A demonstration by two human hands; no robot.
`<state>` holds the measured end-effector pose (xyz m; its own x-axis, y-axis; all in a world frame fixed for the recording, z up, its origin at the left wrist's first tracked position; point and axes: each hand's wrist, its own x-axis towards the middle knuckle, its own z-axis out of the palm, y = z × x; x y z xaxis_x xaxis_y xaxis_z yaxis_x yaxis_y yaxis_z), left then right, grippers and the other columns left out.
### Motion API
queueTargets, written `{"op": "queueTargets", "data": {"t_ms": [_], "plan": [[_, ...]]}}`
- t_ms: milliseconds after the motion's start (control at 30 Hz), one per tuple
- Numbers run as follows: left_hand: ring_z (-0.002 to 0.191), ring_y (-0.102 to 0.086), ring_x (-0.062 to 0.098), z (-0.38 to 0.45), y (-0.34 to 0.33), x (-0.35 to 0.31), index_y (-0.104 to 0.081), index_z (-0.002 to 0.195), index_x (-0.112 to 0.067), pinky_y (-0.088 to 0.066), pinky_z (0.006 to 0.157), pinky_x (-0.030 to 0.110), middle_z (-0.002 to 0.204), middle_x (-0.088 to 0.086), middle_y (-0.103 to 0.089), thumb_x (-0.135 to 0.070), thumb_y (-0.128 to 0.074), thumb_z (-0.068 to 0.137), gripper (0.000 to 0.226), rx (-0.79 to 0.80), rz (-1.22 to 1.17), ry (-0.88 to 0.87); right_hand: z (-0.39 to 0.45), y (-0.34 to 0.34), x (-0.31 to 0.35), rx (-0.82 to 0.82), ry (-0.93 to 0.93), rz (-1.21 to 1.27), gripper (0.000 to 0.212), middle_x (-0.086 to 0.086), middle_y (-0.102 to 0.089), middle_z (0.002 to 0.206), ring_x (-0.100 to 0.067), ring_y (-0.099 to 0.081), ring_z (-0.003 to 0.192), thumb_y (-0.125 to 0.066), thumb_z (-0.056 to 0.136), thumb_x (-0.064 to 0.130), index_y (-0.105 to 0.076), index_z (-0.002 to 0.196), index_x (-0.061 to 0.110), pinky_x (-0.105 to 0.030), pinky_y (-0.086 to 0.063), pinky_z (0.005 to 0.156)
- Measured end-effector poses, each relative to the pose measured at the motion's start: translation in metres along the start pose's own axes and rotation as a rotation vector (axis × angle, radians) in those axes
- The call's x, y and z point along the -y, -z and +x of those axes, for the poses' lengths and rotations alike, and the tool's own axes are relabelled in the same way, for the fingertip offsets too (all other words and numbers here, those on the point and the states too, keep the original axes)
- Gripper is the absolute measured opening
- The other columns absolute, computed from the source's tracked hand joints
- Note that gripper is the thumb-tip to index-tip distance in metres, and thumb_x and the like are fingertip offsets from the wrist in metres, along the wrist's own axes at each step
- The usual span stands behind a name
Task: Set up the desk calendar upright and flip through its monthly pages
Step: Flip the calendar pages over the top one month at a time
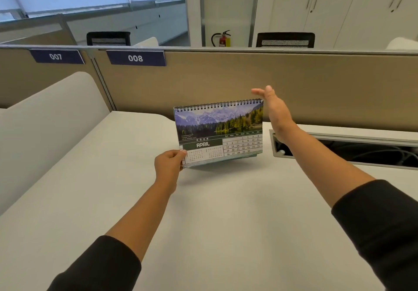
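A spiral-bound desk calendar (219, 132) stands upright on the white desk (203, 211), a little tilted. Its front page reads APRIL 2026 under a photo of mountains and a forest lake. My left hand (169, 166) pinches the calendar's lower left corner between thumb and fingers. My right hand (274, 112) is raised beside the calendar's upper right corner, at the wire binding, with the fingers spread and nothing in them. Whether its fingertips touch the binding cannot be told.
A beige partition (294, 87) with labels 007 and 008 closes off the desk's far edge. An open cable tray (362, 152) with wires is sunk into the desk at the right. A white curved divider (45, 121) stands at the left.
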<state>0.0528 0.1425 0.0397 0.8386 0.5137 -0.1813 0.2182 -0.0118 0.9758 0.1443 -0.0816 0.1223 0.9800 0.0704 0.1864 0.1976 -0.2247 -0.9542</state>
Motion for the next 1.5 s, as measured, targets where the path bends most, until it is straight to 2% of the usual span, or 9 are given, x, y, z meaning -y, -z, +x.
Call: {"op": "queueTargets", "data": {"t_ms": [133,300,500,633,833,1000,1167,1300,1500], "plan": [[0.089,-0.061,0.023,-0.001,0.0,-0.011,-0.065,0.098,-0.001,-0.051,0.065,0.018,0.109,0.016,-0.067,-0.019,-0.058,0.089,0.021,0.002,0.015,-0.002,-0.009,0.01,-0.014,-0.184,-0.076,0.098,0.048,-0.002,-0.034,0.151,-0.02,-0.024,0.141,-0.02,0.1,0.04,-0.054,0.128,0.02,-0.031,-0.018,0.103],[0.088,-0.061,0.023,-0.004,0.003,-0.023,-0.062,0.093,-0.004,-0.051,0.064,0.018,0.1,0.01,-0.065,-0.021,-0.059,0.088,0.018,0.012,-0.026,-0.003,-0.023,0.016,-0.039,-0.268,-0.225,0.217,0.049,0.0,-0.038,0.15,-0.018,-0.028,0.139,-0.02,0.1,0.039,-0.046,0.138,0.02,-0.03,-0.019,0.103],[0.087,-0.064,0.022,-0.005,0.004,-0.033,-0.063,0.086,-0.004,-0.052,0.066,0.019,0.097,0.01,-0.067,-0.022,-0.061,0.087,0.018,0.042,-0.095,-0.048,-0.037,0.017,-0.063,-0.29,-0.347,0.239,0.044,-0.002,-0.055,0.129,-0.013,-0.05,0.108,-0.034,0.098,0.037,-0.052,0.131,0.015,-0.027,-0.034,0.09],[0.075,-0.064,0.017,-0.004,0.003,-0.032,-0.062,0.069,-0.01,-0.051,0.065,0.02,0.08,0.005,-0.067,-0.022,-0.063,0.085,0.02,0.029,-0.121,-0.073,-0.042,0.014,-0.07,-0.133,-0.299,0.144,0.042,-0.005,-0.062,0.102,-0.005,-0.055,0.075,-0.053,0.093,0.029,-0.053,0.127,0.005,-0.017,-0.04,0.063],[0.075,-0.063,0.015,-0.001,0.001,-0.024,-0.062,0.068,-0.014,-0.051,0.07,0.025,0.077,0.001,-0.065,-0.026,-0.066,0.083,0.019,-0.019,-0.122,-0.078,-0.042,0.014,-0.072,-0.178,-0.318,0.099,0.039,-0.011,-0.063,0.101,-0.006,-0.057,0.068,-0.065,0.085,0.012,-0.058,0.121,0.0,-0.006,-0.043,0.045],[0.072,-0.062,0.014,0.0,-0.001,-0.022,-0.061,0.064,-0.014,-0.05,0.066,0.024,0.075,0.001,-0.064,-0.027,-0.067,0.081,0.023,-0.027,-0.136,-0.083,-0.042,0.018,-0.068,-0.191,-0.352,0.069,0.03,-0.014,-0.068,0.101,-0.014,-0.062,0.076,-0.069,0.082,0.012,-0.066,0.109,-0.001,-0.016,-0.043,0.058],[0.073,-0.062,0.016,0.0,-0.001,-0.018,-0.06,0.066,-0.013,-0.051,0.066,0.024,0.076,0.002,-0.065,-0.026,-0.066,0.082,0.022,-0.01,-0.161,-0.063,-0.038,0.019,-0.064,-0.268,-0.357,0.023,0.023,-0.014,-0.072,0.101,-0.026,-0.066,0.093,-0.076,0.075,0.015,-0.073,0.096,0.006,-0.034,-0.055,0.08],[0.079,-0.063,0.019,0.003,0.001,-0.014,-0.057,0.067,-0.011,-0.055,0.062,0.023,0.08,0.005,-0.066,-0.026,-0.065,0.083,0.024,0.036,-0.217,-0.03,-0.042,0.018,-0.051,-0.195,-0.369,0.072,0.003,-0.004,-0.067,0.08,-0.019,-0.061,0.079,-0.066,0.084,0.014,-0.066,0.081,0.013,-0.023,-0.047,0.062],[0.083,-0.068,0.025,0.001,-0.001,-0.013,-0.064,0.088,-0.018,-0.055,0.077,0.037,0.088,0.006,-0.072,-0.058,-0.044,0.086,0.044,0.147,-0.302,0.067,-0.04,0.015,-0.031,-0.122,-0.419,0.35,0.022,0.0,-0.068,0.064,-0.011,-0.062,0.053,-0.039,0.095,0.034,-0.052,0.085,0.02,-0.016,-0.041,0.043]]}}
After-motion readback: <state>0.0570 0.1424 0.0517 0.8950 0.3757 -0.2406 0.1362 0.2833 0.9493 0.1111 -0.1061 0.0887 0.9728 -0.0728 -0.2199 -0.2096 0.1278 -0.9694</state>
